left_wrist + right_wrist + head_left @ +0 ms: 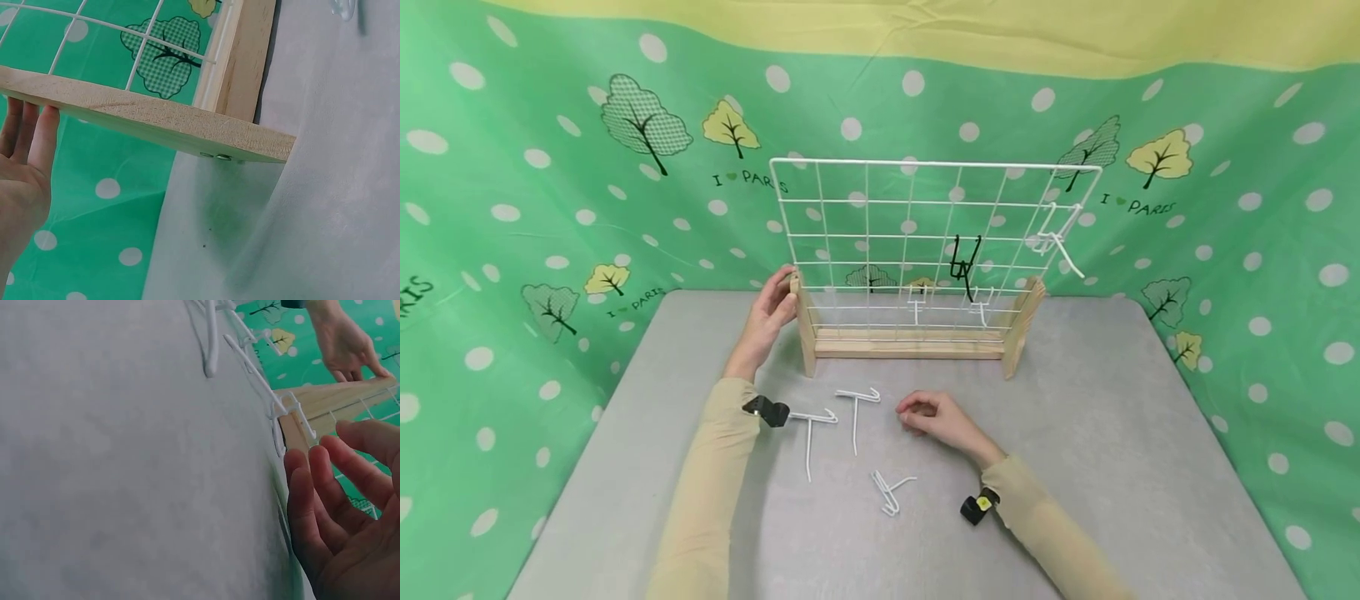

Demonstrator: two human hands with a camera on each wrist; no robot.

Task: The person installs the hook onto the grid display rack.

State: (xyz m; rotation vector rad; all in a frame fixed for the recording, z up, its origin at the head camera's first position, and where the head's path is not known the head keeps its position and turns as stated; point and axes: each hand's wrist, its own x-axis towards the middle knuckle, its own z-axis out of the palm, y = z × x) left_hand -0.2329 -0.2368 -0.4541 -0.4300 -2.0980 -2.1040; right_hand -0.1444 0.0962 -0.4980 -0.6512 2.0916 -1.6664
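Observation:
My left hand is at the left wooden upright of a white wire grid rack. Straight fingers touch that wood in the left wrist view, the thumb hidden there. Over the grey table my right hand is loosely curled, nothing in its fingers. Left of it lie two white T-shaped wire hooks, one nearer and one farther. Toward the front lies a third white hook.
On the grid hang a black wire hook, white hooks at the upper right, and two low white hooks. A wooden crossbar joins the uprights. Behind stands a green dotted cloth; the grey tabletop spreads around.

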